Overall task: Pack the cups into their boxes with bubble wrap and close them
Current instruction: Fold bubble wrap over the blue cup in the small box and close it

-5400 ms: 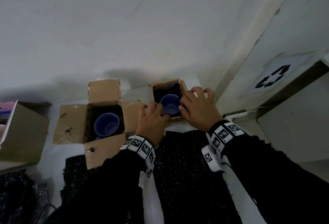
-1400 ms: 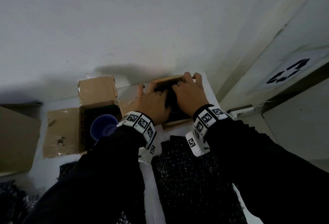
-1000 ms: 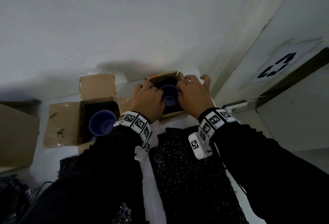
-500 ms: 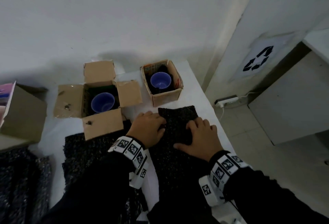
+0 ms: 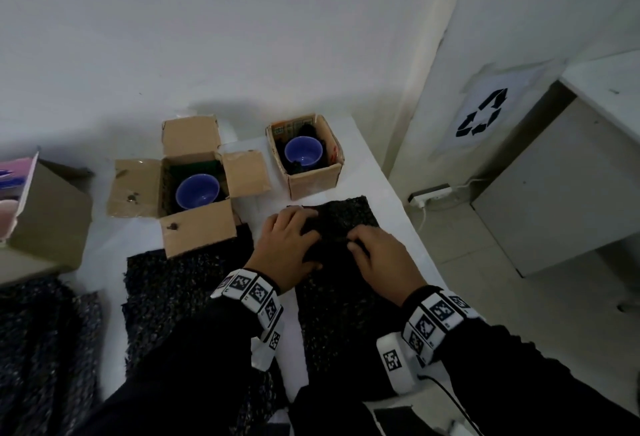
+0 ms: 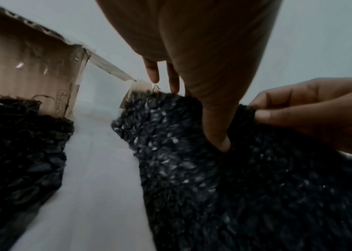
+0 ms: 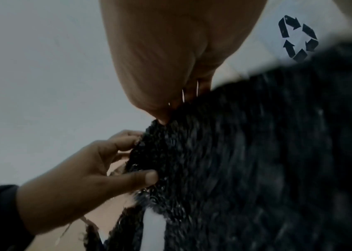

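Note:
Two blue cups stand in open cardboard boxes at the back of the white table: one cup (image 5: 197, 191) in the larger box (image 5: 188, 183) with flaps spread, the other cup (image 5: 303, 155) in the smaller box (image 5: 304, 157) to its right. A black bubble wrap sheet (image 5: 339, 280) lies in front of the smaller box. My left hand (image 5: 289, 248) and right hand (image 5: 381, 259) both pinch this sheet near its far end, thumbs under a raised fold. In the left wrist view the bubble wrap sheet (image 6: 224, 178) bunches between the fingers (image 6: 215, 132).
A second black bubble wrap sheet (image 5: 173, 293) lies left of my arms, partly under the larger box. Another cardboard box (image 5: 45, 217) stands at the far left. The table edge (image 5: 412, 228) runs along the right, beside a bin with a recycling sign (image 5: 481, 113).
Both hands left the smaller box with the cup inside, drew back toward me and took hold of the black bubble wrap sheet in front of it.

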The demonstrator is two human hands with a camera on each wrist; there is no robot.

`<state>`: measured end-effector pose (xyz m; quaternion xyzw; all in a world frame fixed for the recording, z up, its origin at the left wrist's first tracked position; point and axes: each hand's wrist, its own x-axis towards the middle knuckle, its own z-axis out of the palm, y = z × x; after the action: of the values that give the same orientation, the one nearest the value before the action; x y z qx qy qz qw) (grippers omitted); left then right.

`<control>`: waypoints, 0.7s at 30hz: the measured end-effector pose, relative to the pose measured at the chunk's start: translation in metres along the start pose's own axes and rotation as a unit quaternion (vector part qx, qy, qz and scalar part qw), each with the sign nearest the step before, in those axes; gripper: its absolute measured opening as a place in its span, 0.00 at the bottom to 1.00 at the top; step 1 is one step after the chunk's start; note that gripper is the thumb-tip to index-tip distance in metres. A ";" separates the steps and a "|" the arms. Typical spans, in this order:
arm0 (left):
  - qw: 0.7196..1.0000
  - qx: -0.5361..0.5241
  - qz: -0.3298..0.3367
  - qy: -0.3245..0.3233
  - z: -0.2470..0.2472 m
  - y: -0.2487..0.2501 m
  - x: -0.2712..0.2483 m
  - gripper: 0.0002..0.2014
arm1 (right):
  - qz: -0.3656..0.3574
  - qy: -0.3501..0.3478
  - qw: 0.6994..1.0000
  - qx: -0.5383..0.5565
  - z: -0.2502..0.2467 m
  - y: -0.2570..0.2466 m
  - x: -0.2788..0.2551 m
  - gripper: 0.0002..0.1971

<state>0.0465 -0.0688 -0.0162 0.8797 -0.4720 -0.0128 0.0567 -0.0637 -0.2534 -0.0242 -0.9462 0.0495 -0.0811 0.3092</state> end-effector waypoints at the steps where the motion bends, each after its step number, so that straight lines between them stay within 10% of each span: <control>1: 1.000 -0.006 0.003 0.013 -0.003 0.000 0.002 0.18 | 0.019 -0.003 1.000 0.025 -0.004 -0.003 0.002 0.06; 8: 0.984 -0.163 -0.066 0.031 -0.039 0.007 0.014 0.14 | 0.101 -0.063 0.976 0.184 -0.030 -0.020 0.010 0.31; 21: 0.982 -0.112 -0.034 0.146 -0.074 -0.027 0.018 0.17 | 0.124 -0.190 0.922 0.314 -0.052 -0.025 0.070 0.16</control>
<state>0.0850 -0.0626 0.0546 0.8759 -0.4237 0.0606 0.2226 -0.0031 -0.2736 0.0410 -0.7849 0.0789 0.1275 0.6012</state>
